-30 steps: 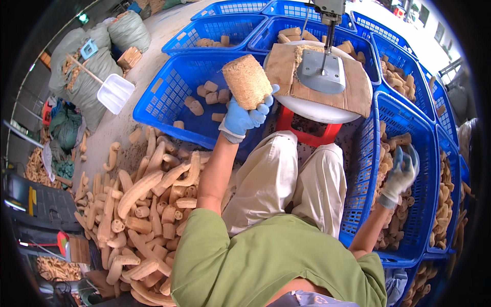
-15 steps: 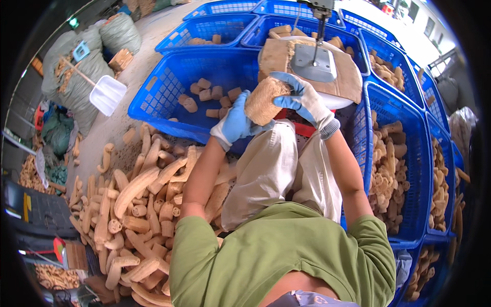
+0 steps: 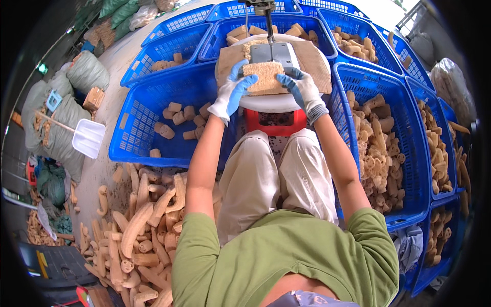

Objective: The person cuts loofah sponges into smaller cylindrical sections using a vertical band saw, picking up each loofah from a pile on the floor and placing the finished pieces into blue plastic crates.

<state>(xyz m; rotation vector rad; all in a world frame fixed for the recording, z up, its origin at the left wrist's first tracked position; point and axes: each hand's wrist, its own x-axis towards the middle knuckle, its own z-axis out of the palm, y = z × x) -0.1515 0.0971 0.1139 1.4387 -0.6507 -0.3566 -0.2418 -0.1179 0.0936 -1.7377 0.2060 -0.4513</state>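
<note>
Both-handed hold: left hand (image 3: 231,93) in a white-and-blue glove grips the left edge of a tan loofah block (image 3: 265,78), thumb on top, fingers curled under and close together. Right hand (image 3: 304,90), same glove type, clamps the right edge, thumb on top, fingers wrapped round the side and close together. Block lies flat on the grey metal saw table (image 3: 274,52), at 12 o'clock from the person's knees, directly in front of the thin vertical blade (image 3: 267,23); I cannot tell whether block and blade touch. Brown cardboard sheet (image 3: 316,65) lies under the metal plate, over a round white top (image 3: 271,103), with a red stool (image 3: 275,122) below it at 12 o'clock.

At 9 to 10 o'clock a blue crate (image 3: 138,138) holds a few short cut pieces (image 3: 175,116). At 3 o'clock another blue crate (image 3: 409,169) is full of loofah chunks (image 3: 379,153). At 7 to 8 o'clock a pile of long whole loofahs (image 3: 138,235) lies on the floor. White scoop (image 3: 89,138) at 9 o'clock, beside stuffed sacks (image 3: 59,123).
</note>
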